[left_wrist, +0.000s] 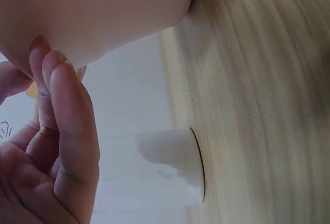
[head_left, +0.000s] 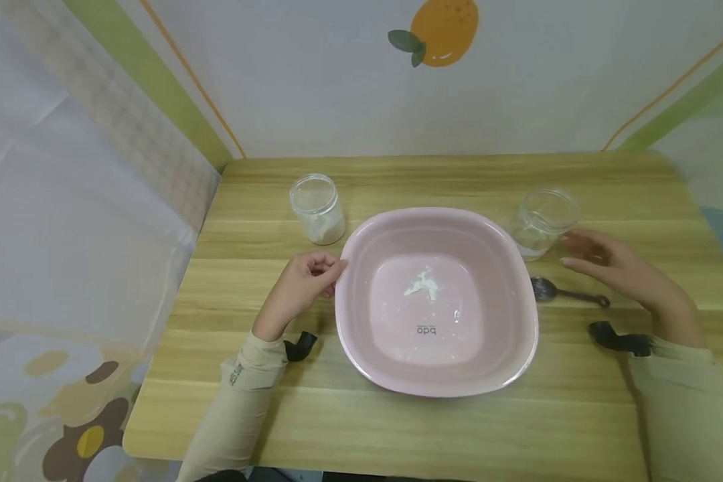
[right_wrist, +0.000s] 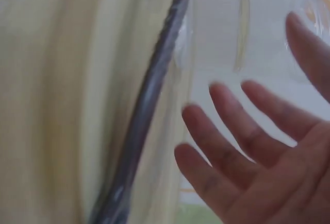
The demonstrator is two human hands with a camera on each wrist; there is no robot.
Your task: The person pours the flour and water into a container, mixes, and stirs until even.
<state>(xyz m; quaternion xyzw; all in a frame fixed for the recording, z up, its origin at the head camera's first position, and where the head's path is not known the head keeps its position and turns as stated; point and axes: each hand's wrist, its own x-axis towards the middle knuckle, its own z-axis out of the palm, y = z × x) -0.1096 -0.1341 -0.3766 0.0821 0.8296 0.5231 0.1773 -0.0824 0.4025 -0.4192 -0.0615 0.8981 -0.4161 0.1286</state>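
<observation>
Sleeves (head_left: 235,402) foremost; right hand (head_left: 617,264) spread, seemingly empty, beside the jar (head_left: 545,215) toward the table's (head_left: 446,432) far-right corner; left hand (head_left: 296,286) pinches the mid-table basin (head_left: 505,301) by its rim: likely light, stiff, slick, best held there!

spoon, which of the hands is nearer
Right: the right hand is beside the spoon without touching it; the left hand is across the pink basin, at its opposite rim.
</observation>
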